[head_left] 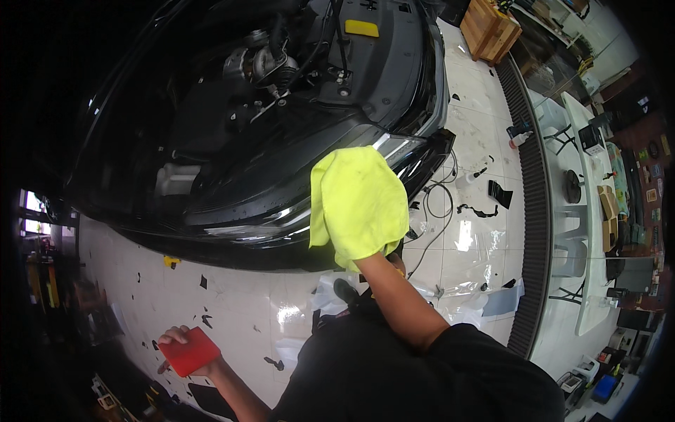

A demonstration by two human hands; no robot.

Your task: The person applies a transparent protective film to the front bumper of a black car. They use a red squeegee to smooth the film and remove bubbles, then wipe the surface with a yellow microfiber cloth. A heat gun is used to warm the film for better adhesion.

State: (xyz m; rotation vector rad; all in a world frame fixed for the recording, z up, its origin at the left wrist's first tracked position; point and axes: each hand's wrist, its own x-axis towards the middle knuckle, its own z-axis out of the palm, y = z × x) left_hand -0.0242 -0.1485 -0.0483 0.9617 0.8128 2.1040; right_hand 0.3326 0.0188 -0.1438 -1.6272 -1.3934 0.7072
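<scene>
Yellow cloth (365, 200) at car (246, 172) corner; red block (191, 352) in left hand (180, 333)

Cloth: matte, soft-napped fabric, rounded, draped in loose folds about the right hand (370, 263), beside the headlight (399, 145) in view; contact with the car cannot be told. Right hand: fingers covered, grip cannot be told. Left hand: fingers curled over the block, a smooth, flat, squarish slab, held above the floor (242, 295). Car: glossy black, curved panels, engine (271, 67) exposed. Floor: shiny white tile, jagged black scraps (500, 193), thin looping cable (451, 202).
</scene>
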